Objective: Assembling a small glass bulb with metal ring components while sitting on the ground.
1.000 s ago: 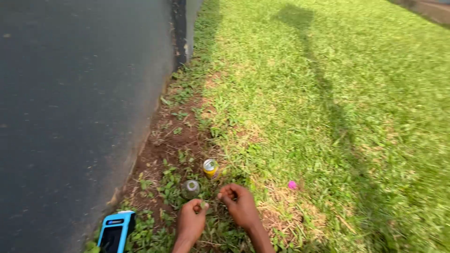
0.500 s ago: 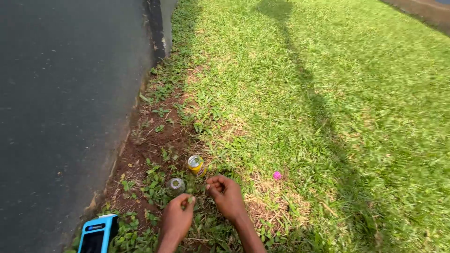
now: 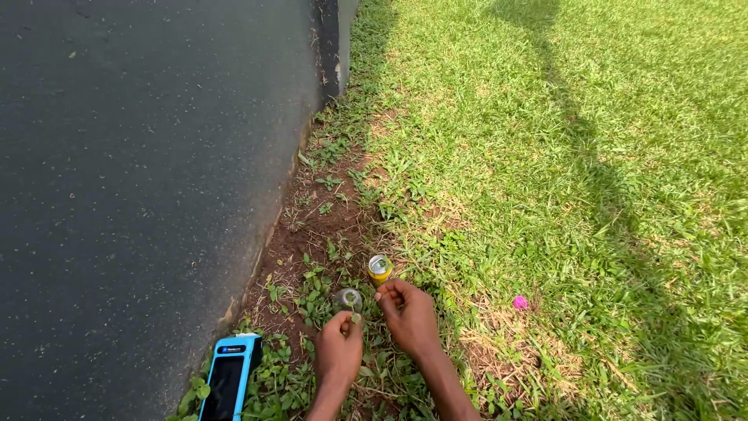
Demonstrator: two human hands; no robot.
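My left hand (image 3: 338,348) is low at the bottom of the view, its fingers pinched on a small green leaf or weed sprig just under a small clear round container (image 3: 348,298) that lies on the soil. Beside it, my right hand (image 3: 407,313) is curled with fingertips closed at the ground among the weeds; whether it grips a plant I cannot tell. A small yellow can (image 3: 379,269) with a silver top stands upright just above my right hand's fingers.
A dark asphalt surface (image 3: 140,171) fills the left, edged by a strip of bare red soil (image 3: 312,234) with weeds. A phone in a blue case (image 3: 230,378) lies at the asphalt's edge. Grass (image 3: 561,156) spreads right, with a small pink object (image 3: 520,302) in it.
The view has shifted slightly; both hands stay at the same patch of weeds beside the can, with the fingers working closer together.
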